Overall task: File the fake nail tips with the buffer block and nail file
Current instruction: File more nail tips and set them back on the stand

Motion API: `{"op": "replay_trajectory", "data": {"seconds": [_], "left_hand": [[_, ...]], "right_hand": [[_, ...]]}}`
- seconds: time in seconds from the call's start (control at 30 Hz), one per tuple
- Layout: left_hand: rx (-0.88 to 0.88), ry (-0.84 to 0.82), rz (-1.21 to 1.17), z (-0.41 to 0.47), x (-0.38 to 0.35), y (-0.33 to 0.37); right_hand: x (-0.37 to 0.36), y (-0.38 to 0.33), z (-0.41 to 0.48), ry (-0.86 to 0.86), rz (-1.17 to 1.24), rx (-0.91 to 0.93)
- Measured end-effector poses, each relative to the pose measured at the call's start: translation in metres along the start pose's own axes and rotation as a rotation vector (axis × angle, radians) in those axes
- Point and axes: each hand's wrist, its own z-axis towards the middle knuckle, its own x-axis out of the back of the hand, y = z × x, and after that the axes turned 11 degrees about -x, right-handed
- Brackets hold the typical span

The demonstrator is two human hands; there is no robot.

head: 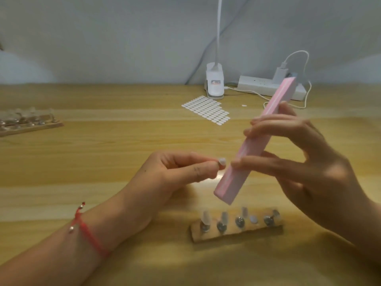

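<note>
Since the nail tip (pixel 222 162) juts only a little way out from between the left hand's (pixel 165 176) thumb and forefinger, which pinch it while the other fingers curl in beneath, the filing is probably best done with short, light strokes along the free edge, so the tip is not levered out of the pinch. The pink buffer block (pixel 253 145) stands steeply tilted just beside that tip, touching it or very nearly; blur hides which. The right hand (pixel 313 168) holds the block about its middle, thumb low against it and the other fingers laid across higher up, only loosely bent. Keeping a flat face of the block square to the edge should give an even finish. Below the right fingertips, on the table (pixel 123 141), lies a wooden holder (pixel 237 232) with more tips standing on its pegs. Beyond the fingers lie a sheet of sticky tabs (pixel 206 110) and a power strip (pixel 266 87).
</note>
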Motion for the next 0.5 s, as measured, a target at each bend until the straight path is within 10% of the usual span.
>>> {"op": "replay_trajectory", "data": {"seconds": [0.5], "left_hand": [[0.05, -0.07, -0.104, 0.0, 0.002, 0.002]], "right_hand": [[-0.004, -0.015, 0.011, 0.076, 0.053, -0.005]]}}
